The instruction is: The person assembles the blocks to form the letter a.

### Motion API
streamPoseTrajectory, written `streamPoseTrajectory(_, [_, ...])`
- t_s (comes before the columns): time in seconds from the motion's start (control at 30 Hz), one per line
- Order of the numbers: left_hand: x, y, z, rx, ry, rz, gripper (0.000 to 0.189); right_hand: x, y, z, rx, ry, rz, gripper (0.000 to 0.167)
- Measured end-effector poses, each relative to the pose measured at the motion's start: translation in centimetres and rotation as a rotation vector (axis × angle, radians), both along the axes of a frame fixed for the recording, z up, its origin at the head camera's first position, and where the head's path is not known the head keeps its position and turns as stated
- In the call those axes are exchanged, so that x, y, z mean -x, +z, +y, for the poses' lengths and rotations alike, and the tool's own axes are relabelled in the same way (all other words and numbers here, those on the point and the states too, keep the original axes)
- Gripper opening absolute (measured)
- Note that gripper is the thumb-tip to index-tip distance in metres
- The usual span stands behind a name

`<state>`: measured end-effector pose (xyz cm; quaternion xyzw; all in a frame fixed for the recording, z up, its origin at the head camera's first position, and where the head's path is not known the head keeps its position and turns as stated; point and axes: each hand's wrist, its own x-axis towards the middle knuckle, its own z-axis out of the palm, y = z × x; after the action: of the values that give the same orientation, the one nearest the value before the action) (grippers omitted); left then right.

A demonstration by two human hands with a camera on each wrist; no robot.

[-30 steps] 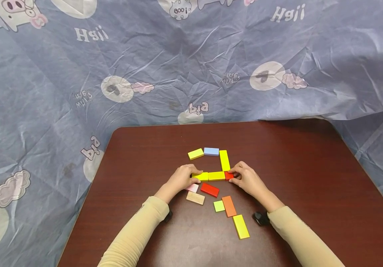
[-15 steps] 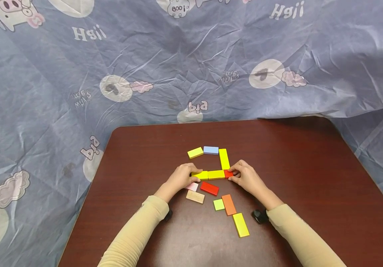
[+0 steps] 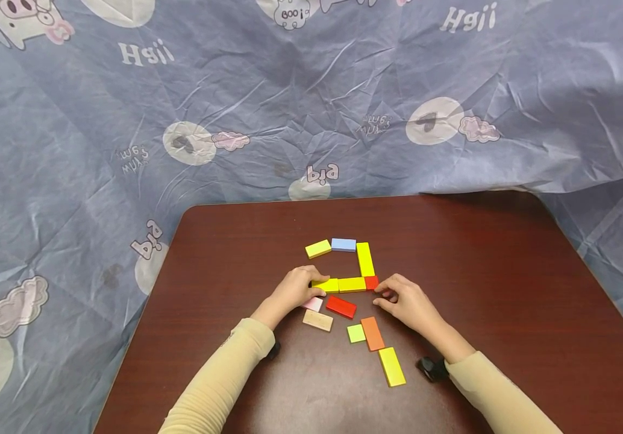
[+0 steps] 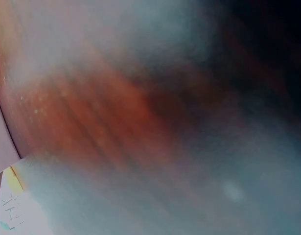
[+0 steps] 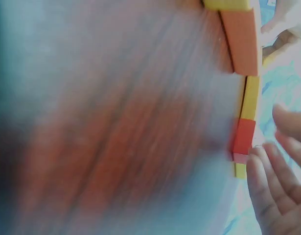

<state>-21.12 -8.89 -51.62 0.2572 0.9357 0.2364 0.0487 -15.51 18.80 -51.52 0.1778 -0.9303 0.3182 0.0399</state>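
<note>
My left hand (image 3: pixel 292 288) pinches the left end of a yellow block (image 3: pixel 329 286) between thumb and fingers. That block lies end to end with another yellow block (image 3: pixel 352 285), and a small red block (image 3: pixel 371 283) closes the row on the right. From the red block a yellow block (image 3: pixel 365 260) runs away from me towards a blue block (image 3: pixel 343 245), with a shorter yellow block (image 3: pixel 318 248) at its left. Just right of the red block is my right hand (image 3: pixel 406 301), fingers loosely bent and holding nothing. The left wrist view is mostly blurred.
Nearer me lie a red block (image 3: pixel 341 307), a partly covered pink block (image 3: pixel 313 303), a plain wooden block (image 3: pixel 317 320), a green block (image 3: pixel 355 333), an orange block (image 3: pixel 372 333) and a yellow block (image 3: pixel 392 366). A patterned cloth (image 3: pixel 268 90) hangs behind the brown table (image 3: pixel 479 259).
My right hand has let go of the small red block and drawn back slightly towards me and to the right. The left hand keeps its pinch on the yellow block.
</note>
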Motion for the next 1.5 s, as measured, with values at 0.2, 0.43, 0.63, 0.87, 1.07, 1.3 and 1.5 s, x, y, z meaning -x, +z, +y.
streamPoseTrajectory(0.2, [-0.1,0.0,0.0,0.010,-0.010,0.004,0.035,-2.2,0.6,0.1,-0.054,0.199,-0.081,0.034])
streamPoseTrajectory(0.43, [-0.1,0.0,0.0,0.013,-0.009,0.003,0.035,-3.6,0.8,-0.1,-0.127,0.271,-0.130,0.051])
streamPoseTrajectory(0.63, [-0.1,0.1,-0.1,0.005,-0.006,-0.007,0.037,-4.1,0.9,-0.4,-0.168,0.281,-0.152,0.056])
streamPoseTrajectory(0.87, [0.0,0.3,-0.1,0.001,-0.009,0.002,0.037,-4.3,0.9,-0.6,-0.177,0.269,-0.153,0.060])
streamPoseTrajectory(1.07, [0.0,0.4,-0.1,-0.005,-0.006,-0.010,0.036,-4.4,0.9,-0.7,-0.178,0.241,-0.121,0.058])
streamPoseTrajectory(1.3, [-0.1,0.3,-0.1,-0.009,-0.009,-0.002,0.036,-4.2,0.6,-0.6,-0.197,0.228,-0.025,0.057])
streamPoseTrajectory(1.5, [-0.1,0.4,0.0,-0.006,-0.008,-0.006,0.036,-3.2,0.3,0.1,-0.216,0.173,0.019,0.056])
